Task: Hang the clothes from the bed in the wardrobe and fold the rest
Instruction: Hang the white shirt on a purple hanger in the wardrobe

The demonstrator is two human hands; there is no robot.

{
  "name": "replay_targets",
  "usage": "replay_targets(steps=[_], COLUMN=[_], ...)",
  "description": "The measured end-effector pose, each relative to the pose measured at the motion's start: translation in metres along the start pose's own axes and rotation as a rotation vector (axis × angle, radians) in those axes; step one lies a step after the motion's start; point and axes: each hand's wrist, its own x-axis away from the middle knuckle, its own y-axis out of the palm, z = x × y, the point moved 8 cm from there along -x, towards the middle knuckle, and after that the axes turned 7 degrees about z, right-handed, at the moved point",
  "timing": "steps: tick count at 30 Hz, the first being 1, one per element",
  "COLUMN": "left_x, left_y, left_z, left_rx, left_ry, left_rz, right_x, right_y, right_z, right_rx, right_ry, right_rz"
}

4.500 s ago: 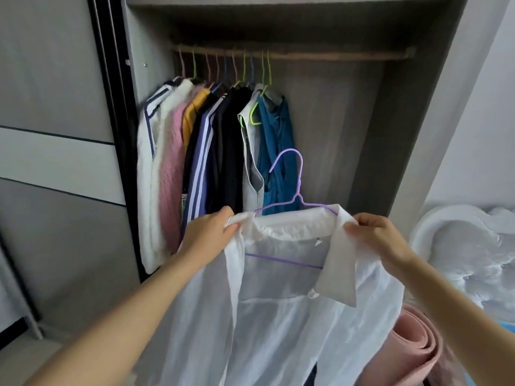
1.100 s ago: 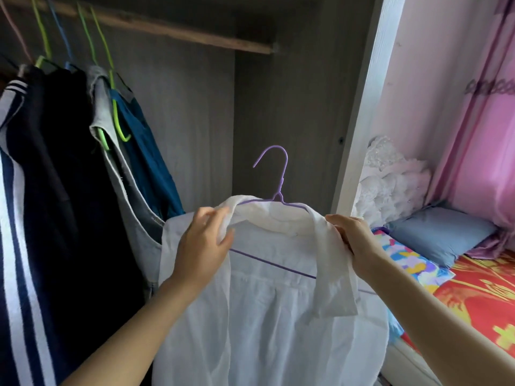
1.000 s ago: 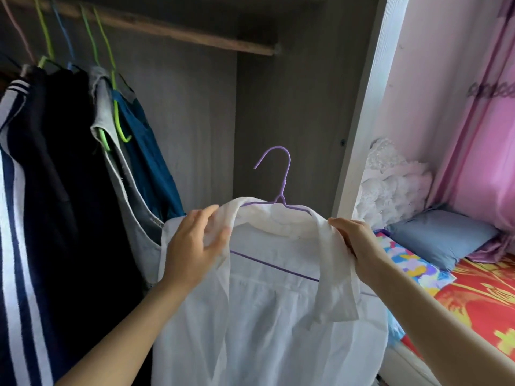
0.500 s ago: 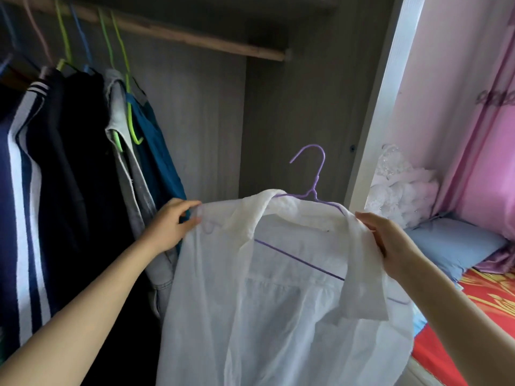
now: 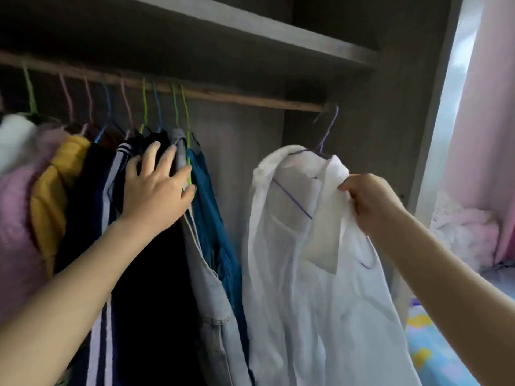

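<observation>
A: Why is the left hand [image 5: 158, 188] laid on the hung clothes?

B: It is spread open, fingers straight, and pressed flat against the dark garments [image 5: 150, 274] beside the grey denim piece [image 5: 211, 302] and the teal garment [image 5: 214, 218]. Nothing is gripped by it. The bunch is judged to be held to the left so that bare rail is left free on the right.

A: And the white shirt [image 5: 292, 274]?

B: It is draped on the purple hanger [image 5: 327, 133] and is pinched at the collar and shoulder by the right hand [image 5: 370, 203], whose fingers are curled round the cloth. The shirt is held high inside the wardrobe [image 5: 362, 121], apart from the teal garment, with a gap of back panel between them.

A: Is the hook set on the rail [image 5: 250, 98] yet?

B: That cannot be told. The hook is seen right at the rail's right end, but whether it is over the wood is not shown clearly. The grip at the shoulder is judged to be there to steady the hanger while the hook is placed.

A: What is seen of the room?

B: A grey shelf [image 5: 250, 32] is fixed above the rail. To the right, a pink curtain [image 5: 490, 121] is hung, and a corner of the bed [image 5: 429, 346] with a bright printed sheet is seen below it.
</observation>
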Motion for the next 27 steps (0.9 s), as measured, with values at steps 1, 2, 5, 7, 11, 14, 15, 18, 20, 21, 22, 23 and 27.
replay_targets(steps=[1, 2, 5, 7, 11, 14, 15, 18, 20, 21, 22, 23, 27], left_x=[-0.004, -0.006, -0.007, -0.008, -0.011, -0.009, -0.009, -0.007, -0.006, -0.005, -0.005, -0.005, -0.005], left_y=[0.007, 0.015, 0.021, 0.018, 0.021, 0.025, 0.025, 0.024, 0.024, 0.024, 0.024, 0.024, 0.024], left_z=[-0.009, -0.016, -0.025, -0.039, -0.065, -0.074, -0.074, -0.072, -0.072, -0.073, -0.073, -0.072, -0.071], left_rx=[0.004, 0.001, 0.005, 0.061, 0.098, 0.080, 0.077, 0.072, 0.078, 0.079, 0.080, 0.076, 0.069], left_ry=[-0.043, -0.061, -0.033, -0.102, -0.174, -0.155, -0.148, -0.124, -0.121, -0.123, -0.122, -0.120, -0.127], left_rz=[-0.096, -0.171, -0.242, -0.272, -0.371, -0.394, -0.396, -0.389, -0.377, -0.372, -0.370, -0.370, -0.379], right_x=[-0.002, -0.004, -0.013, -0.021, -0.028, -0.024, -0.022, -0.021, -0.020, -0.023, -0.028, -0.029, -0.032], right_y=[0.017, 0.033, 0.081, 0.112, 0.162, 0.196, 0.207, 0.233, 0.244, 0.250, 0.254, 0.258, 0.282], right_z=[-0.013, -0.025, -0.051, -0.060, -0.066, -0.069, -0.071, -0.075, -0.073, -0.073, -0.072, -0.073, -0.062], right_rx=[-0.008, -0.006, 0.006, 0.033, 0.109, 0.159, 0.160, 0.150, 0.122, 0.120, 0.125, 0.137, 0.213], right_ry=[-0.044, -0.082, -0.131, -0.136, -0.144, -0.169, -0.178, -0.165, -0.111, -0.104, -0.122, -0.151, -0.163], right_rz=[-0.015, -0.028, -0.076, -0.109, -0.148, -0.194, -0.205, -0.235, -0.273, -0.270, -0.251, -0.239, -0.334])
